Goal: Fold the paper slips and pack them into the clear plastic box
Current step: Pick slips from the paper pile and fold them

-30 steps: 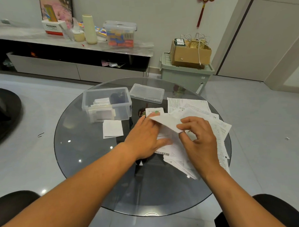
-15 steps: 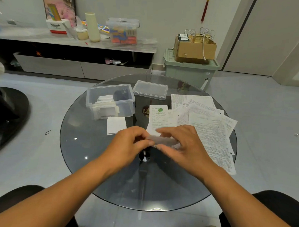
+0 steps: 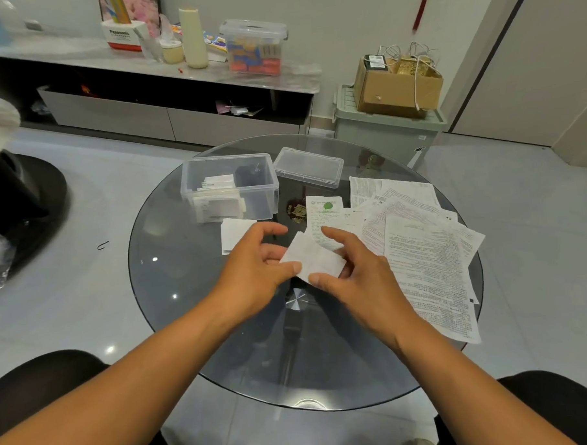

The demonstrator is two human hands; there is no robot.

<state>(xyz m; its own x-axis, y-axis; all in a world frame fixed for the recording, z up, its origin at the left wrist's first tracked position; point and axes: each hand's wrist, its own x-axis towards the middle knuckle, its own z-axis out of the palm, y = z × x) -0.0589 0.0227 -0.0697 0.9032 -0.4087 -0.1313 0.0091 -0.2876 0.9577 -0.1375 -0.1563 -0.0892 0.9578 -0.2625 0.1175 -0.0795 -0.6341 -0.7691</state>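
Unfolded wider since before, small white folded paper slip (image 3: 312, 257) pinched by left hand (image 3: 253, 267) and right hand (image 3: 358, 273), near clear plastic box (image 3: 230, 188).

— What colours are in front of you?

— My table (image 3: 188, 314) is smoky grey glass, centre of the frame. The slip (image 3: 312, 259) between my fingers is plain white, blank on the side I see. At the right, the loose slips (image 3: 428, 260) are white with dense grey print, and one receipt (image 3: 324, 217) carries a green blot near its top.

— And the box?

— The clear plastic box (image 3: 230, 188) holds white folded slips; its lid (image 3: 308, 166) is clear too. A blank white piece (image 3: 233, 233) lies just below it.

— Further back?

— Upper right, a brown cardboard carton (image 3: 394, 86) sits on a pale green bin (image 3: 385, 130).
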